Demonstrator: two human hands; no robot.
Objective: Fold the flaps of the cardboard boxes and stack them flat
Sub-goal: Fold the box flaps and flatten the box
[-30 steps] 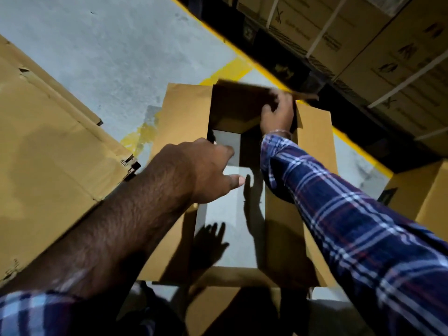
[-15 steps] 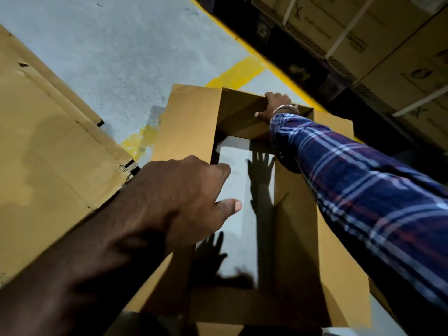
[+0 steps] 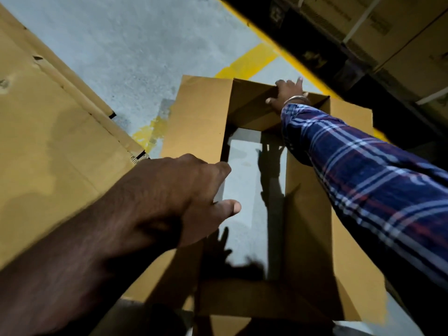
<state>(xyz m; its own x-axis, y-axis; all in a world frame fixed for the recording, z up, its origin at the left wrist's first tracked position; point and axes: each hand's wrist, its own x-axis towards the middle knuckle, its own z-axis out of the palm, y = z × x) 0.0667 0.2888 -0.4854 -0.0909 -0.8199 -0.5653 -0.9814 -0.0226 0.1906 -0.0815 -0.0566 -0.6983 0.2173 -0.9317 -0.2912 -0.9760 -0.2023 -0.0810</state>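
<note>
An open brown cardboard box (image 3: 198,122) stands on the concrete floor, and bare floor shows through its middle. My left hand (image 3: 174,190) sits at the inner edge of the box's left flap, fingers curled over that edge and thumb pointing into the opening. My right hand (image 3: 288,93), in a blue plaid sleeve, reaches across the box. It lies with spread fingers on the far flap (image 3: 249,105), which slopes down into the box. The right flap (image 3: 310,238) and the near flap (image 3: 242,299) lean inward too.
A large sheet of flattened cardboard (image 3: 48,141) lies on the floor at the left, close to the box. Strapped cartons (image 3: 400,32) are stacked at the top right behind a yellow floor line (image 3: 249,61). Grey floor (image 3: 133,44) lies beyond the box.
My right hand has pushed the far flap from level down into the box and now lies flat on it. My left hand stays at the left flap's edge. The view has moved closer.
</note>
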